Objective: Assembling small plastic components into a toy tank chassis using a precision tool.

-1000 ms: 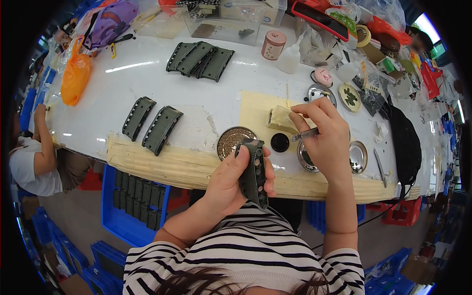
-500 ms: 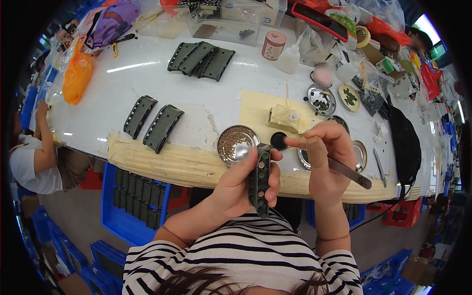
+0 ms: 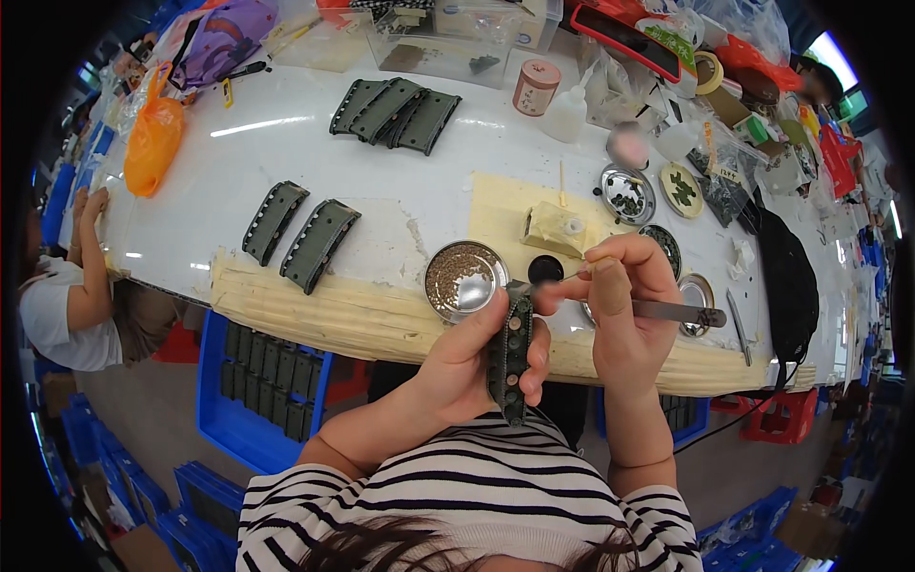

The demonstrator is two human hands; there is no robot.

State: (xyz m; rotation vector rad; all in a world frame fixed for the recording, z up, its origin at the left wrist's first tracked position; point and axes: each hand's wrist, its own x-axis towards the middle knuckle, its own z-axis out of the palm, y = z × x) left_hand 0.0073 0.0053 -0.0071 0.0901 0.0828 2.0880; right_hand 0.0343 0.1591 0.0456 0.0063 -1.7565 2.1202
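Observation:
My left hand (image 3: pixel 459 367) is closed around a dark green curved part (image 3: pixel 516 357), held upright with its studded edge facing up. Several round studs and a few copper-coloured discs line that edge. Just right of the part's upper end is my right hand (image 3: pixel 629 310), with a blurred fingertip close to it. A pair of metal tweezers (image 3: pixel 675 312) lies in this hand, its broad end sticking out to the right; the tips are hidden. Thumb and forefinger are pinched around something thin that I cannot make out. A round dish of small brown pieces (image 3: pixel 443 276) and a small black pot (image 3: pixel 545 269) stand beyond.
Two green parts (image 3: pixel 321 246) lie at the left, more (image 3: pixel 396 114) farther back. A wrapped block (image 3: pixel 553 227), metal dishes (image 3: pixel 629 194), a plate of green pieces (image 3: pixel 681 188) and a black bag (image 3: pixel 789 281) are at the right. A blue crate (image 3: pixel 257 391) is below the table.
My right hand has come left toward the upper end of the green part, and the tweezers have turned closer to level. My left hand still holds the part. The view has shifted slightly.

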